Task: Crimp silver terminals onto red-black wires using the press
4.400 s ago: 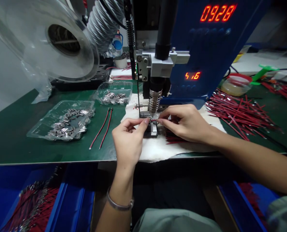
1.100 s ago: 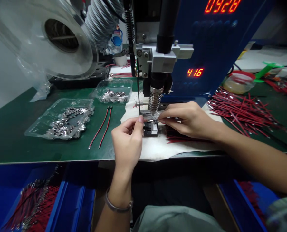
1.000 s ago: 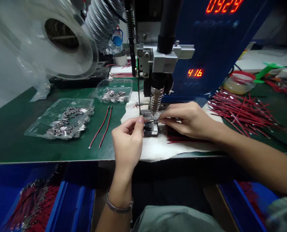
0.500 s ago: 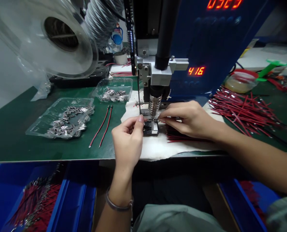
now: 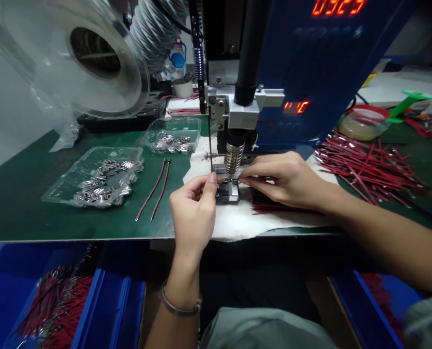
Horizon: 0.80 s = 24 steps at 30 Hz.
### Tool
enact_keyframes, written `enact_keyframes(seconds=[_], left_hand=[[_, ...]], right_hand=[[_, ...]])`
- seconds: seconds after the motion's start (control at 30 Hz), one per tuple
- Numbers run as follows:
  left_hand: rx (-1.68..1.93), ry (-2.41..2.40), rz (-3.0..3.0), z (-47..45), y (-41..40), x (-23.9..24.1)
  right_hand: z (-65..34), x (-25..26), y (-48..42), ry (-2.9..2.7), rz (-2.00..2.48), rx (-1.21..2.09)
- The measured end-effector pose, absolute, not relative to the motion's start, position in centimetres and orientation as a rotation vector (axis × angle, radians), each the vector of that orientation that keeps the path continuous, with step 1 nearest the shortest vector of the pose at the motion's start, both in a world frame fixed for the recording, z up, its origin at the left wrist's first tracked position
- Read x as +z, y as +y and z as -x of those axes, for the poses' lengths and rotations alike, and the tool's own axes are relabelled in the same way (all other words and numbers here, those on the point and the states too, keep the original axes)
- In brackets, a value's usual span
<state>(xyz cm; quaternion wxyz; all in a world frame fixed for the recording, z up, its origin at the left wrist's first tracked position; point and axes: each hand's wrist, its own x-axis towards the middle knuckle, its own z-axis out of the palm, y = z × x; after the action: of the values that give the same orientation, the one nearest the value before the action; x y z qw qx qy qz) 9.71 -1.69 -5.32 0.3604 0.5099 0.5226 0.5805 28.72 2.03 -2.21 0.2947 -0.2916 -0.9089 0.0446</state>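
My left hand is closed in a pinch at the left side of a small black-and-silver fixture. From the right, my right hand pinches close to the same fixture, thumb and index finger together. What either hand holds is too small and too covered to make out. Right above the fixture stands the spring-wrapped tip of a soldering machine, between the two sets of fingertips. Under my right hand lies a bundle of dark red wires on a white cloth.
Two clear trays of small metal parts, one nearer and one farther, stand left. Beside them lie two red-and-black wires. A wire heap is at right. A large clear reel is at upper left; blue bins sit below the table edge.
Both hands keep their pinch at the fixture. The view has shifted very slightly, and the red digits on the machine's displays look different.
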Motion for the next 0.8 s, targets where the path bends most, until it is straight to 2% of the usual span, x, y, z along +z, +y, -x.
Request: enact_keyframes(seconds=[0.8], left_hand=[[1.474, 1.396, -1.324, -9.72, -1.67, -5.18]], right_hand=[[-28.62, -2.46, 1.76, -2.350, 0.831, 0.181]])
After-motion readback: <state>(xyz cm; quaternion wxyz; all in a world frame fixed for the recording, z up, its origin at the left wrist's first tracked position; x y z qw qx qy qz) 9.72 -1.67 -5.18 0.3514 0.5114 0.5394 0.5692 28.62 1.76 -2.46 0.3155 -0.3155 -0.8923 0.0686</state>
